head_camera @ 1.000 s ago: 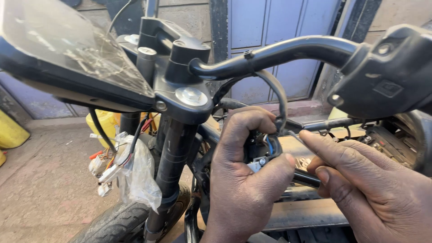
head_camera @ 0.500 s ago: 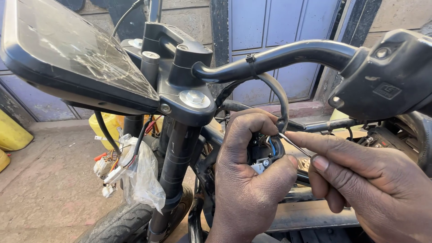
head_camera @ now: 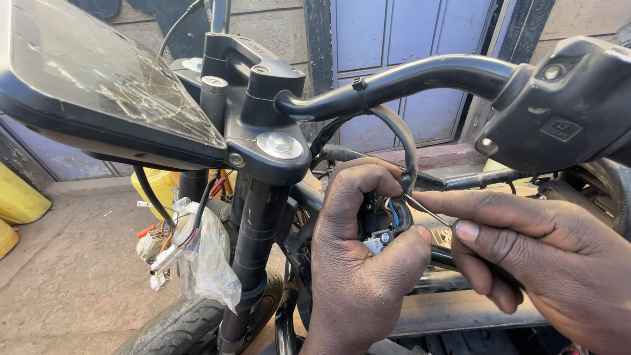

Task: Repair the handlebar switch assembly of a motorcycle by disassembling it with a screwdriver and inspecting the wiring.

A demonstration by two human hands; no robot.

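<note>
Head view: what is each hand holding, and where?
Left hand grips a small black wired part around its body. Right hand pinches a thin metal tool by its rear end.

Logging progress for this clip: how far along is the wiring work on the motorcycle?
Done: a small black part with blue and white wires is off its mount and out in the open. In hand: the left hand grips it while the right hand pushes a thin metal probe into it. Left: it is unmounted, and a bagged wire bundle hangs loose.

The dusty concrete ground point(head_camera: 59, 289) carries the motorcycle's front tyre point(head_camera: 177, 329). Yellow jerrycans point(head_camera: 20, 200) stand on it at left
</note>
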